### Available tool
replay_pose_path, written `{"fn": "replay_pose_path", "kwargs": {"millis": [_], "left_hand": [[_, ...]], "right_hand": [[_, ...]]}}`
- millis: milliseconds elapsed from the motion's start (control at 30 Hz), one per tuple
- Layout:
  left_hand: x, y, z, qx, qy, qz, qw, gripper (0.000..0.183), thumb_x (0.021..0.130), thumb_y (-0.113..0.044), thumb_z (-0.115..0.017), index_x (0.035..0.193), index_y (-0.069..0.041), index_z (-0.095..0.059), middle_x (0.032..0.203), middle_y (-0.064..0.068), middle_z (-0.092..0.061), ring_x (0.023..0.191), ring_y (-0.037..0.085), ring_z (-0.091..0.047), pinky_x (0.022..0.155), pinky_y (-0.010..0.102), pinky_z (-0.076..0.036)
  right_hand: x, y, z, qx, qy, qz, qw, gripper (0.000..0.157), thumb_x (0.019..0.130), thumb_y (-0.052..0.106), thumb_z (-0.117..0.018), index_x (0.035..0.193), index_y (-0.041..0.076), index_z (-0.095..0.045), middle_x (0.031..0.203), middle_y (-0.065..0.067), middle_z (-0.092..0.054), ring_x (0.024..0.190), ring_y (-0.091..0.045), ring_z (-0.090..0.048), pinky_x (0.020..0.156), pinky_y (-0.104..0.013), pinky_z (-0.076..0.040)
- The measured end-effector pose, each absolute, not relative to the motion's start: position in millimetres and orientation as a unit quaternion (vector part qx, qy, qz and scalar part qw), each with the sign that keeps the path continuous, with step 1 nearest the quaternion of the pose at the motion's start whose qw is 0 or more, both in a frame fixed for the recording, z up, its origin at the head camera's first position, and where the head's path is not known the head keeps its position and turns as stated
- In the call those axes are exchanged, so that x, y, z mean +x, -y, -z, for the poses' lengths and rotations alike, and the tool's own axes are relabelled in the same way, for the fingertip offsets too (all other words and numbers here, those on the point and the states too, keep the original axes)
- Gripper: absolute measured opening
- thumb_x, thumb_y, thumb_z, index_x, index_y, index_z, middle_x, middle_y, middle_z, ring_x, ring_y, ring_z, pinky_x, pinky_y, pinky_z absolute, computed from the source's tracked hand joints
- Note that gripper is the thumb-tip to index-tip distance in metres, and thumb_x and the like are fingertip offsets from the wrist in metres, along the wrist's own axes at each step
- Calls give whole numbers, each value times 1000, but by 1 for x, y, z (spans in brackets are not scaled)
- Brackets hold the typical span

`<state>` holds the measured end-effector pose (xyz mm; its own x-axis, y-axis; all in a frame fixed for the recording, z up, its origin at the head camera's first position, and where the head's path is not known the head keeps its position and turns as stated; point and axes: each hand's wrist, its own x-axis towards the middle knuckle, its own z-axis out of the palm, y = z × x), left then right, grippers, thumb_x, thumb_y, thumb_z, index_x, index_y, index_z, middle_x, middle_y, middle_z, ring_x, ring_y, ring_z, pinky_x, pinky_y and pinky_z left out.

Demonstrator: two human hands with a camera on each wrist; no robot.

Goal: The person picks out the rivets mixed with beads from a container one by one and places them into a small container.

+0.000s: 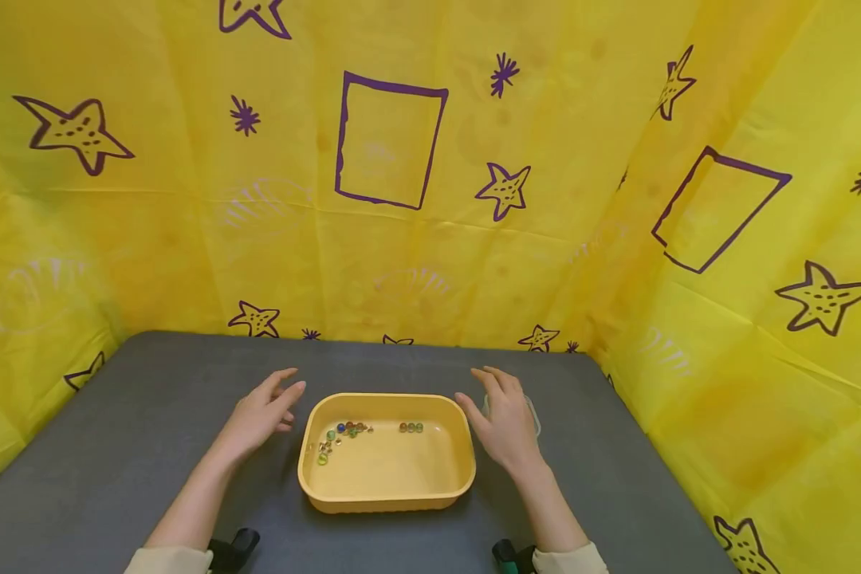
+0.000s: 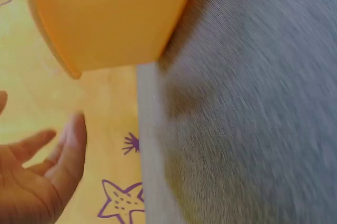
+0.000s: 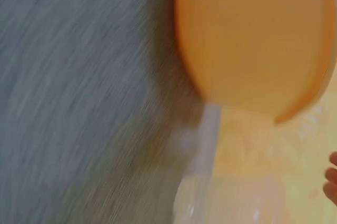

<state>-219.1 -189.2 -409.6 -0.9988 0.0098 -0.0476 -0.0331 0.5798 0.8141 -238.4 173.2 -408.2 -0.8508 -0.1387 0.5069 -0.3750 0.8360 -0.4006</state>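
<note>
A yellow plastic tub (image 1: 387, 505) stands on the dark grey table in the head view. Glass marbles (image 1: 332, 435) and small beads lie along its left side and far left corner, and a short row of marbles (image 1: 411, 428) lies near its far wall. My left hand (image 1: 258, 418) hovers left of the tub with loosely bent fingers, holding nothing. On the tub's other side my right hand (image 1: 505, 422) is raised and relaxed, also with nothing in it. Behind the right hand, a clear container (image 1: 533, 416) is mostly hidden; its side (image 3: 226, 200) appears blurred in the right wrist view.
The grey tabletop (image 1: 186, 383) runs back to a yellow cloth (image 1: 402, 263) with purple stars and frames, which hangs behind and at both sides. Black straps (image 1: 235, 550) sit at the wrists by the light sleeves (image 1: 570, 560).
</note>
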Motion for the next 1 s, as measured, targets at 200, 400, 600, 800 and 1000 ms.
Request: {"fn": "replay_pose_path", "kwargs": {"millis": [200,400,600,800,1000], "left_hand": [[-225,187,415,-17,-826,-549,125,71,102,-55,-40,150,-3,-33,99,14,-56,75,18,-61,69,33,-61],[-230,191,432,0,-773,-606,189,71,101,-55,-42,152,-8,-31,96,9,-61,73,15,-64,69,32,-61],[-233,197,447,27,-733,-644,215,63,102,-49,-46,150,-11,-34,104,11,-61,79,17,-66,72,33,-60],[-234,202,455,56,-717,-657,227,65,100,-33,-57,153,-13,-26,112,11,-63,88,17,-70,73,30,-61],[-233,205,461,63,-708,-665,228,76,95,-19,-64,156,-12,-19,110,11,-63,87,13,-68,72,27,-61]], "right_hand": [[-240,-149,406,153,917,-305,207,42,93,40,-67,125,12,-66,118,-7,-67,111,-26,-63,93,-45,-56],[-245,-126,408,178,898,-364,171,29,92,33,-70,112,12,-71,94,-3,-69,87,-17,-66,80,-31,-59],[-250,-106,415,181,886,-417,91,22,94,28,-67,110,14,-72,88,-1,-70,78,-9,-64,71,-20,-55],[-255,-89,421,172,869,-463,21,23,93,21,-67,111,9,-72,90,-10,-74,77,-24,-71,65,-24,-56],[-260,-73,427,157,844,-511,-33,21,89,8,-68,107,-2,-72,88,-21,-73,74,-37,-73,61,-31,-62]]}}
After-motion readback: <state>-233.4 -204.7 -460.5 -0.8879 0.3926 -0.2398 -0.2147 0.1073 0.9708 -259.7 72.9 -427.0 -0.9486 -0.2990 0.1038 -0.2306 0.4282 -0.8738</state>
